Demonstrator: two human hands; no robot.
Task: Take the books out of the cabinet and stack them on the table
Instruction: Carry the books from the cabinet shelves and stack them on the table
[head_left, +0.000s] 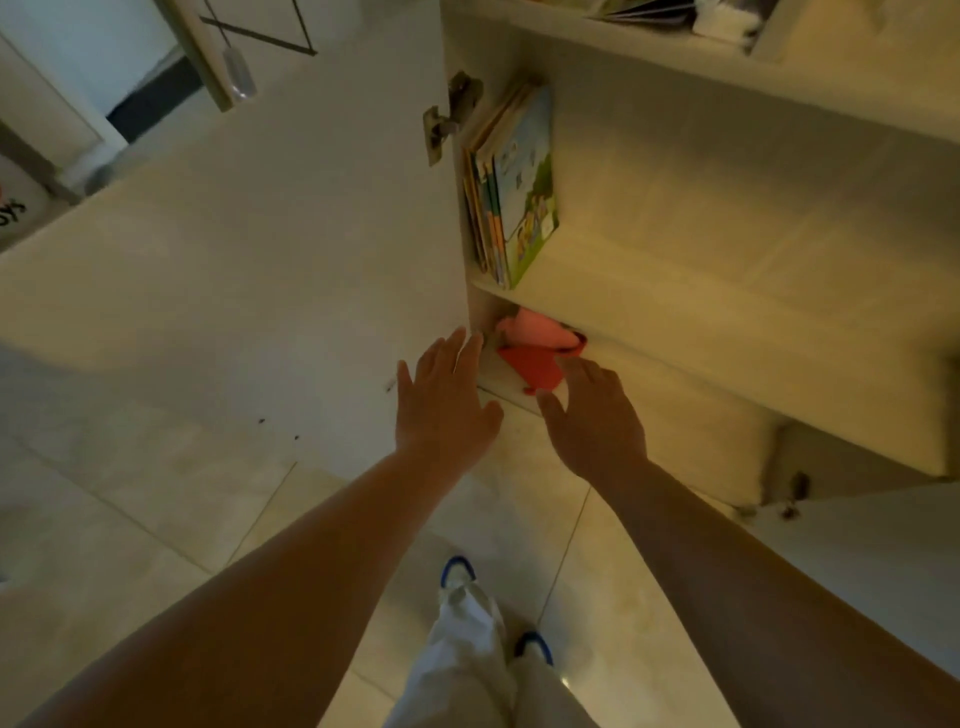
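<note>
Both forearms stretch from the bottom edge toward the cabinet (727, 182), above white trousers and blue-trimmed shoes on the tiled floor (156, 519). Left hand (447, 400) and right hand (592, 421) are spread flat, grasping nothing, just before the lower compartment. Red and pink items (535, 353) lie there, partly hidden by the shelf edge and too blurred to identify. Thin books (511, 192) stand upright against the left wall of the compartment above, beside the open door (260, 260); room remains to their right.
</note>
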